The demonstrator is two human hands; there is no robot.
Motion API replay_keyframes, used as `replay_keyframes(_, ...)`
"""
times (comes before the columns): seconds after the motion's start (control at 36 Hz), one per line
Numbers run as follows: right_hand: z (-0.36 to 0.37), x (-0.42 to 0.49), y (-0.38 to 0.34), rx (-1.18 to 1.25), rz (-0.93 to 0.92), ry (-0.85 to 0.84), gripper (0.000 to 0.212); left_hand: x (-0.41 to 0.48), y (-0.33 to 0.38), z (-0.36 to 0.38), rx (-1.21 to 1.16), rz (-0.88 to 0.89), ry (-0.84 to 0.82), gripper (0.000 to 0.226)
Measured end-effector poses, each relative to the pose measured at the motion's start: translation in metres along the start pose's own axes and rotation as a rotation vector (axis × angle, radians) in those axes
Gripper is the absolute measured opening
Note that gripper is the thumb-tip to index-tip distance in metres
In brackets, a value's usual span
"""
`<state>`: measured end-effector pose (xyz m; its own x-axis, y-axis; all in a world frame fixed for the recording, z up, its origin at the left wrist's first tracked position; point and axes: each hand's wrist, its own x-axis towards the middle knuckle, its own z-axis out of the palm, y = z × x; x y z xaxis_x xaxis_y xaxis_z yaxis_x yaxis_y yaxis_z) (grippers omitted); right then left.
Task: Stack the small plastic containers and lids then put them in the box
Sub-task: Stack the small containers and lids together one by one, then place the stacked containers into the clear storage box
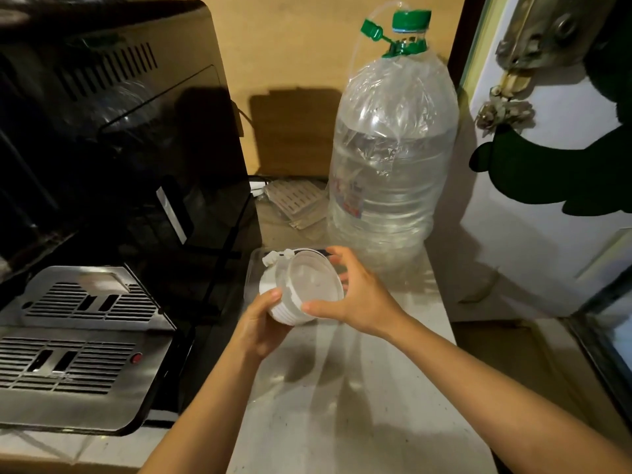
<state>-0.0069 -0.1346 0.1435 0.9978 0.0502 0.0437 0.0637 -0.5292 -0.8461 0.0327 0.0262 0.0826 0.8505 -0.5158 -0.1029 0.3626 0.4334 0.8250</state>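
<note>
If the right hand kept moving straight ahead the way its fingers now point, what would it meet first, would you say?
Probably the clear plastic box just behind the stack of white plastic lids that the right hand grips; further on stands the black machine. Depth is uncertain.

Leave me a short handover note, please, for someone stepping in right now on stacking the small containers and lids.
Left hand: grips the stack of small white containers and lids from below and the side, tilted on its side above the counter.
Right hand: fingers spread around the clear lid at the open end of the stack, pressing or seating it.
Clear plastic box: sits on the counter just behind the stack, between the black appliance and the big water bottle.
Done: the pieces look mostly nested.
Left: finish seating the lid, then lower the stack into the box. I cannot tell whether the box holds more pieces.
</note>
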Motion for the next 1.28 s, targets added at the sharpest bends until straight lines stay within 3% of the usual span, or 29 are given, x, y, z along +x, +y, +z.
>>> replay_keyframes(0.28, 0.005, 0.008, -0.005, 0.04, -0.038, -0.055, 0.085, -0.001, 0.012, 0.019, 0.027, 0.037, -0.046, 0.082)
replay_keyframes(0.64, -0.002, 0.024, -0.005, 0.034, 0.002, -0.206, 0.08, 0.009, 0.013, 0.015, 0.122, 0.011, 0.023, 0.103)
replay_keyframes(0.78, -0.003, 0.032, -0.006, 0.101, 0.009, -0.251, 0.073, 0.018, 0.014, 0.019, 0.102, 0.051, 0.078, 0.103)
replay_keyframes(0.89, 0.0, 0.035, -0.004, 0.116, -0.029, -0.224, 0.074, 0.026, 0.017, 0.023, 0.095, 0.112, 0.114, 0.116)
replay_keyframes(1.03, 0.009, 0.04, 0.002, -0.043, -0.104, -0.109, 0.084, 0.041, 0.02, 0.027, 0.113, 0.247, 0.245, 0.081)
replay_keyframes(1.14, 0.016, 0.047, 0.003, -0.107, -0.161, 0.021, 0.073, 0.051, 0.021, 0.033, 0.106, 0.293, 0.336, 0.085)
replay_keyframes(1.28, 0.019, 0.056, 0.003, -0.085, -0.212, 0.089, 0.059, 0.062, 0.023, 0.034, 0.105, 0.32, 0.379, 0.071)
